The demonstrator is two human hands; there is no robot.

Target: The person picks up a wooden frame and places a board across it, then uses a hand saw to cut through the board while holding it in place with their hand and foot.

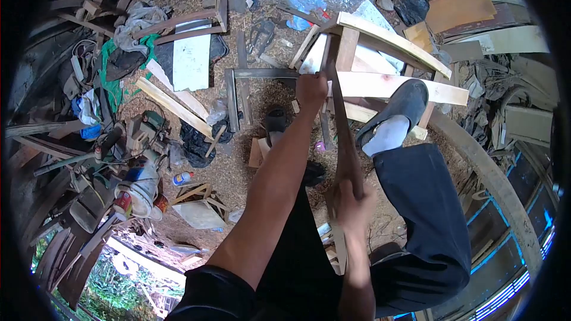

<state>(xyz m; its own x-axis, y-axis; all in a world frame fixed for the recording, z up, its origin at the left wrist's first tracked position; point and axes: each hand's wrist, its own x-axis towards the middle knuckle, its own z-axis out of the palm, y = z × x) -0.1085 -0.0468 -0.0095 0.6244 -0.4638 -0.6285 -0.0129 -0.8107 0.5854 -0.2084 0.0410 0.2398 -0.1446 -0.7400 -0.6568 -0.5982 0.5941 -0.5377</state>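
Note:
My left hand (312, 90) is closed around the end of a dark bar (264, 74), close to the upper part of a long brown wooden piece (341, 122). Lower down, my right hand (354, 208), slightly blurred, is closed around the lower end of that brown piece. A pale narrow strip (338, 244) runs down beside my right wrist. A pale wooden board (398, 86) lies across a wooden frame (395, 41) beyond my hands. My shod foot (401, 107) rests on the board.
Wood shavings cover the ground. Pale wooden strips (175, 107), a white panel (191, 56) and a small bottle (182, 178) lie left. A white bucket (141, 196) stands lower left. Brown sheets (461, 7) lie upper right, and a curved plank (485, 163) is at right.

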